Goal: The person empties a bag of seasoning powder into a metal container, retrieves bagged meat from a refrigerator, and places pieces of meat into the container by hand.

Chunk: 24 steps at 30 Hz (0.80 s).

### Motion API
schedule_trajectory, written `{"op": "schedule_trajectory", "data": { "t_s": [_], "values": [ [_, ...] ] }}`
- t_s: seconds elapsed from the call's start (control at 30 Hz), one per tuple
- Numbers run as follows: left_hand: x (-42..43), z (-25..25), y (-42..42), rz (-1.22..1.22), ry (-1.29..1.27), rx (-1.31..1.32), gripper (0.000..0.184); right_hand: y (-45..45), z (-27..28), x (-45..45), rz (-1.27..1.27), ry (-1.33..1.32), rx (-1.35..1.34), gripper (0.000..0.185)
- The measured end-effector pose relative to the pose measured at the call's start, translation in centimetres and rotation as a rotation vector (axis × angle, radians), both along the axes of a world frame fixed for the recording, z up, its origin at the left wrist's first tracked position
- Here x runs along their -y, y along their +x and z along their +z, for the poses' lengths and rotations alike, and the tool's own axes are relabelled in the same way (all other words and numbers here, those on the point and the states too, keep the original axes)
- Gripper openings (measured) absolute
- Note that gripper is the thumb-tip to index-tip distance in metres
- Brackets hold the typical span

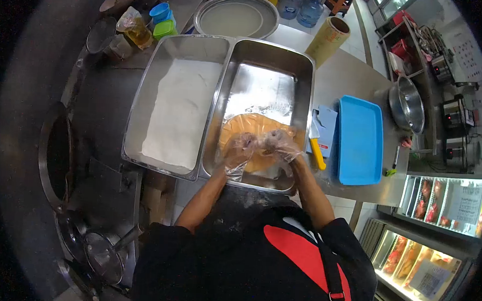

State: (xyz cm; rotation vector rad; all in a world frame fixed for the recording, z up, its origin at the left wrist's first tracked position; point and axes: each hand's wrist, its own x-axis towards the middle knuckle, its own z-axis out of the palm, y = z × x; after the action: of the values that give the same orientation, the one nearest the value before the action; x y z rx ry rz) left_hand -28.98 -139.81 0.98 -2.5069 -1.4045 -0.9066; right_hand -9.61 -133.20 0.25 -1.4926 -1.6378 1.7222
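A clear plastic bag with a soft orange-yellow filling (255,122) lies in the near half of a deep steel pan (304,72). Both my hands wear loose, see-through plastic gloves and meet above the bag. My left hand (242,146) is closed, its fingers pinching the bag's gathered plastic. Close beside it, my right hand (279,143) is closed on the same plastic. The fingertips are partly lost in the shiny folds. Left of this pan stands a second steel pan holding white powder (181,113).
To the right, a yellow-handled knife (317,148) lies by a white board, then stacked blue trays (361,140) and a steel bowl (406,104). A large roll of film (328,40) stands behind. At the back is a round basin of cloudy liquid (236,18). A wok (55,156) sits left.
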Motion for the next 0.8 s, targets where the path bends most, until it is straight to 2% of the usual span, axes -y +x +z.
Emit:
{"op": "schedule_trajectory", "data": {
  "t_s": [0.07, 0.13, 0.2, 0.3, 0.4, 0.47, 0.5, 0.53, 0.6, 0.7, 0.8],
  "values": [
    [-1.4, -2.9, 0.5, 0.027, -0.675, 0.545, 0.008, 0.3, 1.2, 0.0, 0.03, -0.045, 0.044, 0.022],
    [-1.7, -2.3, 0.8, 0.032, -0.934, 0.65, 0.01, 0.3, 3.2, 0.4, 0.026, -0.085, 0.024, 0.024],
    [-1.9, 2.9, 0.6, 0.014, -0.764, 0.305, 0.011, 0.4, 4.3, 0.6, -0.015, -0.109, -0.066, 0.029],
    [-1.6, 3.0, 0.0, 0.016, -0.965, 0.756, 0.009, 1.3, 3.1, 0.5, -0.272, 0.122, -0.118, 0.028],
    [-0.4, 2.7, -0.4, 0.008, -1.181, 1.202, 0.009, 1.7, 3.7, 0.1, -0.191, 0.286, 0.163, 0.036],
    [-0.6, -2.4, -0.7, -0.066, -0.901, 0.932, 0.006, 1.2, 3.7, 0.3, -0.139, 0.043, 0.028, 0.032],
    [-0.6, -2.9, -0.6, -0.076, -0.897, 0.995, 0.005, 0.8, 3.7, 0.4, -0.109, -0.078, -0.042, 0.031],
    [-0.6, -3.4, -0.5, -0.086, -0.891, 1.057, 0.005, 0.2, 2.8, 1.0, -0.2, -0.047, -0.127, 0.028],
    [-0.4, 0.2, 0.6, -0.038, -1.139, 1.582, 0.006, 0.5, 1.7, 1.0, -0.19, 0.058, -0.138, 0.026],
    [-1.1, 4.8, 0.9, 0.14, -1.092, 1.156, 0.012, 0.1, 1.6, 1.2, -0.219, 0.086, -0.26, 0.024],
    [-1.6, 3.6, 1.7, 0.333, -1.017, 0.785, 0.02, -0.9, 3.7, 2.1, -0.298, 0.1, -0.298, 0.024]
  ]
}}
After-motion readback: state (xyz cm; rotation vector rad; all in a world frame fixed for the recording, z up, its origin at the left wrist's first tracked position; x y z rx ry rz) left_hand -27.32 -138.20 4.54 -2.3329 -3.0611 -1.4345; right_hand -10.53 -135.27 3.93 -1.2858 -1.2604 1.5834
